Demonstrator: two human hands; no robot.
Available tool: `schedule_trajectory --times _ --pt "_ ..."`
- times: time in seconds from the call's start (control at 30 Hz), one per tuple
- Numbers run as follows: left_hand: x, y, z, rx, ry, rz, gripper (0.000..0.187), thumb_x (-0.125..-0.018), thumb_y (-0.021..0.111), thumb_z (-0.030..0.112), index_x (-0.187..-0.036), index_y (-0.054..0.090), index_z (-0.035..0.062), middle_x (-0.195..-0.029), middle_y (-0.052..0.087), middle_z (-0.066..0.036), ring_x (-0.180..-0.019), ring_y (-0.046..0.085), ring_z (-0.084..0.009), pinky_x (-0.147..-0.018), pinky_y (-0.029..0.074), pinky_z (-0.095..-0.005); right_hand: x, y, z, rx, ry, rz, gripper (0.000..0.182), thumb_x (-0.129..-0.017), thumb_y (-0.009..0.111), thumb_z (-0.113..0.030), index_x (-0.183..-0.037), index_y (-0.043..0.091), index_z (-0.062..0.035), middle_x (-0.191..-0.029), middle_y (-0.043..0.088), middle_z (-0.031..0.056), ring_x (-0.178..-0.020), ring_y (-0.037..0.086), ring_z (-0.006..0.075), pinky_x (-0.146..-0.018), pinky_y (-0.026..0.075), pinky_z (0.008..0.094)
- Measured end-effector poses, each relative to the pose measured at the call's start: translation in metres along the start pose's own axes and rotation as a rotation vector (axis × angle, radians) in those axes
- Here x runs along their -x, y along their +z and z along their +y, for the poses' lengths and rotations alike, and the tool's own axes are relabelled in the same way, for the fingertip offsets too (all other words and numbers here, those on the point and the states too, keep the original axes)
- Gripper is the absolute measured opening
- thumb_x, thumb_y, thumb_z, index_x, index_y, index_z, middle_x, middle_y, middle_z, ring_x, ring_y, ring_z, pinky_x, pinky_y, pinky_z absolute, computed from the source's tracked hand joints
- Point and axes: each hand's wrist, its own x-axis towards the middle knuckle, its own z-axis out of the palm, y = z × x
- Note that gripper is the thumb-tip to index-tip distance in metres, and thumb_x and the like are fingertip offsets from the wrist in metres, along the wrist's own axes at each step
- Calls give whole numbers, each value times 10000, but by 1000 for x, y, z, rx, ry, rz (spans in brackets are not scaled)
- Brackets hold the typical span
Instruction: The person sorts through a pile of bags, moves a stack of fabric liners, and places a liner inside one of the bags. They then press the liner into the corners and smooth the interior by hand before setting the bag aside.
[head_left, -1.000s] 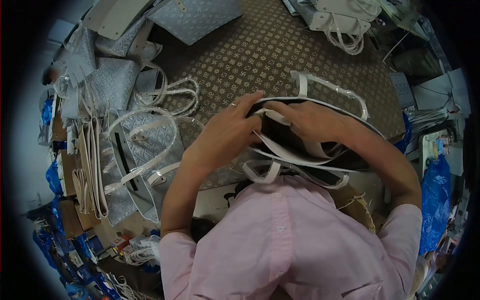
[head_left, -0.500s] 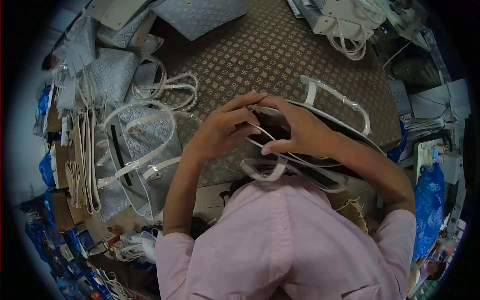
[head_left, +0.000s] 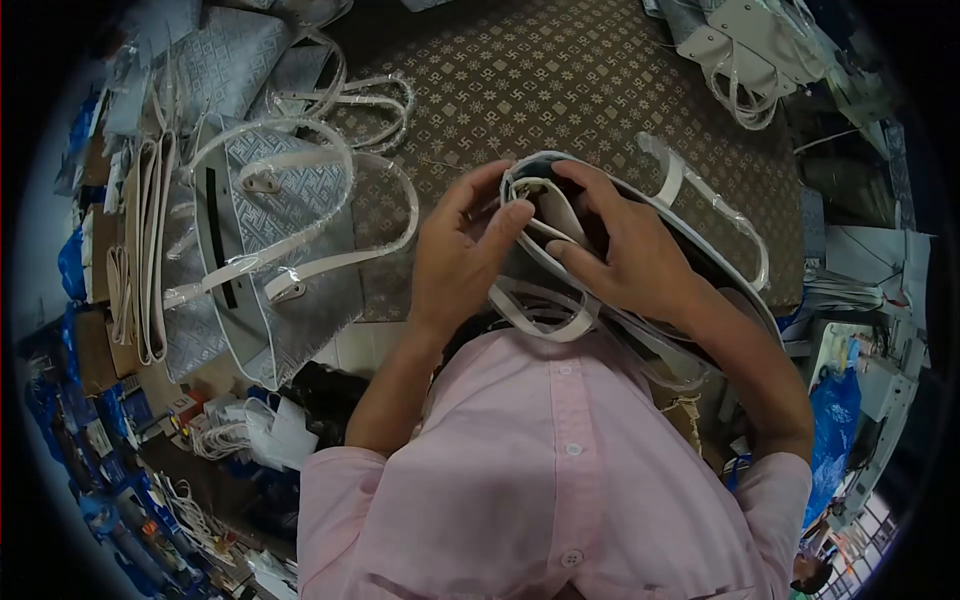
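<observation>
A tote bag (head_left: pixel 712 252) with a pale rim and plastic-wrapped handles lies on its side against my body, its mouth partly open. My left hand (head_left: pixel 462 250) grips the bag's left end, thumb on the near side of the edge and fingers behind it. Just inside that end, a cream-coloured strap or flap (head_left: pixel 562 212) curves between my hands. My right hand (head_left: pixel 645 258) reaches over the bag's mouth, fingers on the far wall and thumb on the near rim. One handle (head_left: pixel 725 218) stands up beyond the bag; another handle (head_left: pixel 545 325) hangs toward my shirt. My fingertips are partly hidden.
To the left lies another patterned grey tote (head_left: pixel 290 230) with wrapped handles, beside a stack of folded bag pieces (head_left: pixel 150 250). More pale bag parts (head_left: pixel 755 45) sit at the far right of the patterned table (head_left: pixel 520 85). A blue plastic bag (head_left: pixel 835 420) hangs at right.
My left thumb has moved onto the bag's end, and my right hand has shifted right. The bag's mouth now shows the cream piece inside. The whole view has shifted as my head moved.
</observation>
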Motion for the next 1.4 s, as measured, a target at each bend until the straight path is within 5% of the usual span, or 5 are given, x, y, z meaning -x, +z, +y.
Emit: schedule_trajectory --times 0.4,0.8,0.87,1.07,1.4 --pt "12 9 -18 172 100 92 552 -853 666 102 -1325 419 -43 -1270 515 -144 -1158 514 -182 -967 433 -295 -19 11 6 158 39 -103 387 -824 647 -105 -1156 468 -20 -977 622 203 -875 613 391 -731 495 384" --pt "11 5 -24 -5 179 99 559 -829 688 142 -1320 464 -1 -1301 513 -177 -1161 536 -236 -956 438 -321 -17 5 1 -115 17 24 364 -815 638 -77 -1146 501 -11 -974 636 188 -902 642 336 -759 501 359" --pt "11 3 -21 -21 151 80 561 -823 694 153 -1315 473 2 -1315 501 -193 -1184 522 -256 -963 430 -328 -17 4 -5 -128 73 -10 361 -820 645 -54 -1147 506 2 -1037 625 156 -953 637 222 -810 485 301" --pt "10 1 -24 -70 204 67 566 -823 694 156 -1313 469 -17 -1302 509 -205 -1206 506 -283 -973 420 -342 -13 9 -14 -32 180 64 321 -825 648 -72 -1106 511 2 -922 653 138 -803 660 155 -666 504 258" --pt "8 -5 -18 -101 256 30 572 -808 710 158 -1293 478 -39 -1293 511 -214 -1200 510 -312 -979 420 -372 -15 7 -28 14 228 80 330 -815 680 -98 -1084 514 -2 -850 667 139 -707 676 198 -610 512 278"
